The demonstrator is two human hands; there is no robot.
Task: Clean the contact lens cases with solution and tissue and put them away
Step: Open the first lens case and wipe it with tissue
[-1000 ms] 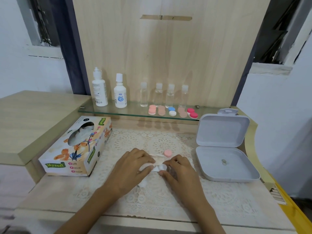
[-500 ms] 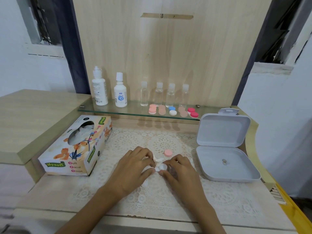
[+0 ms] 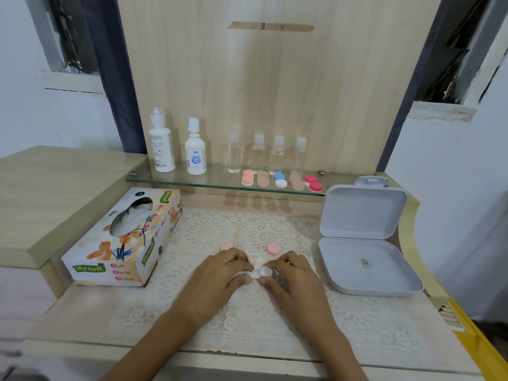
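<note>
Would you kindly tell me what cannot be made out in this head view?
Head view only:
- The case: hidden by the tissue that the left hand and right hand pinch.
- The left pink cap: partly behind the left fingers.
- The bottle labels: too small to read.
- The small thing in the white box: too small to identify.
- The forearms: cut off by the bottom edge.

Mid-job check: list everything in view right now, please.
Tissue box: one, white with orange flowers, left.
Lace mat: one, cream, desk.
Glass shelf: one, clear, back.
White bottles: two, shelf left.
Clear bottles: four, shelf middle.
Lens cases: five, pink, peach, blue-white, peach, red, shelf front.
Caps: two, pink, mid-mat.
Box: one, grey, open, right.
Tissue: one, white, pinched, front of mat.
Hands: left and right, both pinching the tissue.
</note>
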